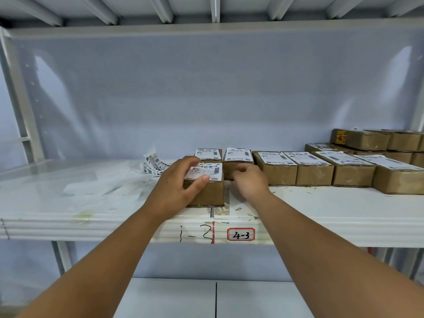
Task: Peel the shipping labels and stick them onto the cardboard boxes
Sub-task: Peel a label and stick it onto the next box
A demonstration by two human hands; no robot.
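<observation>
A small cardboard box (210,193) stands near the front edge of the white shelf (321,207). A white shipping label (206,172) lies on its top. My left hand (176,187) grips the box from its left side, with the thumb on the label's near edge and the fingers over the far edge. My right hand (249,181) hovers just right of that box with its fingers curled and nothing in it. Behind stand two more labelled boxes (237,161). A loose strip of labels (153,165) lies to the left.
A row of labelled cardboard boxes (321,168) runs along the shelf to the right, with a taller stack (371,141) at the far right. Peeled backing paper (103,184) is scattered over the shelf's left half. A tag reading 4-3 (241,234) marks the shelf's front.
</observation>
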